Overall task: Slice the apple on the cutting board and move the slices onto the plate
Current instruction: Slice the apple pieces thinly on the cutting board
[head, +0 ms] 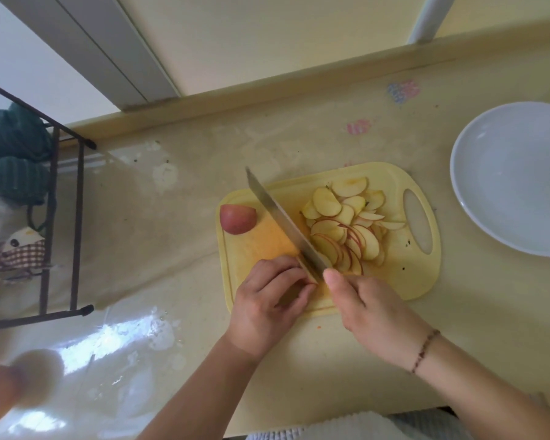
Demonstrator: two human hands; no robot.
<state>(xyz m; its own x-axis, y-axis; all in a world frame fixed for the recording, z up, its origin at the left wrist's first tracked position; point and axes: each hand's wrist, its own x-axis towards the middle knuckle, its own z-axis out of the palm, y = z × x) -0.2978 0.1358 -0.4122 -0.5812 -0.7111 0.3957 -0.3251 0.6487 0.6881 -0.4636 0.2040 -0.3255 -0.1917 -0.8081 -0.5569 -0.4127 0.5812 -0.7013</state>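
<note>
A yellow cutting board (pixel 407 281) lies on the counter. On its right half sits a pile of several thin apple slices (pixel 346 227). A red apple wedge (pixel 237 219) rests at the board's far left corner. My right hand (pixel 372 309) grips the handle of a long knife (pixel 280 217), whose blade slants across the board. My left hand (pixel 267 303) has its fingers curled over a small apple piece (pixel 310 276) right against the blade; most of that piece is hidden. The white plate (pixel 477 192) stands empty to the right of the board.
A dark metal rack (pixel 77 223) with green and checked cloth items stands at the left edge of the counter. A raised ledge (pixel 267 87) runs along the back. A blurred orange object (pixel 0 395) sits at the lower left.
</note>
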